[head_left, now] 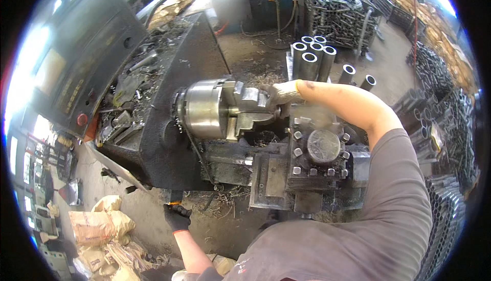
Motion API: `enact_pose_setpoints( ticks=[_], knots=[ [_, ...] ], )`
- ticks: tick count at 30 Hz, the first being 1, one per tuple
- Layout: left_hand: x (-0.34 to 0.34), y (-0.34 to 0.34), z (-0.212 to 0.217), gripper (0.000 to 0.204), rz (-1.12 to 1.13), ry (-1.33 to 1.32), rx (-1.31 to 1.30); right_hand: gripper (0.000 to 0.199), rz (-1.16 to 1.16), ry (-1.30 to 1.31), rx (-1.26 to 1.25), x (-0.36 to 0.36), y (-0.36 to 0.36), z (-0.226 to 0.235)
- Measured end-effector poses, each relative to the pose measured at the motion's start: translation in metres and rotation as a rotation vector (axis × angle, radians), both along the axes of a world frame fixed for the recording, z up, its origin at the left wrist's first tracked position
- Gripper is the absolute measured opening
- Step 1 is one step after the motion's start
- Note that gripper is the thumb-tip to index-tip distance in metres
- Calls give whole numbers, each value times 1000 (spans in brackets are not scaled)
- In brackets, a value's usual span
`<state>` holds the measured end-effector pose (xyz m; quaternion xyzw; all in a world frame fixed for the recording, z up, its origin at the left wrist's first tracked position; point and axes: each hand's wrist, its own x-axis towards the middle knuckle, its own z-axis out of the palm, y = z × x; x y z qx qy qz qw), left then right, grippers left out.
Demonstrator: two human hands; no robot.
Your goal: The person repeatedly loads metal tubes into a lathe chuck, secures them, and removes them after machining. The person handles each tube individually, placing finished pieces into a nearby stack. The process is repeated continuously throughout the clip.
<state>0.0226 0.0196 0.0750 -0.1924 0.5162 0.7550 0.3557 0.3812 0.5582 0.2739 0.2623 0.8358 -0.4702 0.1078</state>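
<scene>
A shiny lathe chuck (204,108) with stepped jaws (250,96) sits in the middle, its open side facing right. My right hand (284,92), in a pale knitted glove, reaches across from the right to the jaws' right end. Its fingers look curled; what they grip, if anything, is hidden. Lower left, my left hand (177,217) wears a dark glove with an orange cuff. It is closed beside a small orange-yellow part under the machine's front, and what lies in it cannot be made out. Close to my right forearm stands the square tool post (318,150) with several bolts.
The lathe's dark headstock (171,102) carries scrap and tools on top. Upright steel tubes (309,61) stand beyond my right forearm. A metal crate (340,20) of parts is behind them. Paper sacks (97,227) lie at lower left, and stacked tubes (445,224) at right.
</scene>
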Motion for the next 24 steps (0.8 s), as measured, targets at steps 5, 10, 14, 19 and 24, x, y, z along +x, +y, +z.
enact_pose_setpoints(
  ticks=[5,10,14,19,24],
  knots=[
    [-13,-11,5,47,-44,-104,31,42,125,-96,131,24,15,7],
    [-33,-22,-40,45,-79,186,-50,20,216,-456,520,125,44,-66],
    [-33,-24,-56,41,-92,337,-66,9,223,-82,780,165,36,-100],
    [10,-15,20,48,29,713,-634,44,-355,-67,825,213,-4,-18],
    [30,42,159,45,255,1944,-724,44,-845,2,905,204,-69,57]
  ],
)
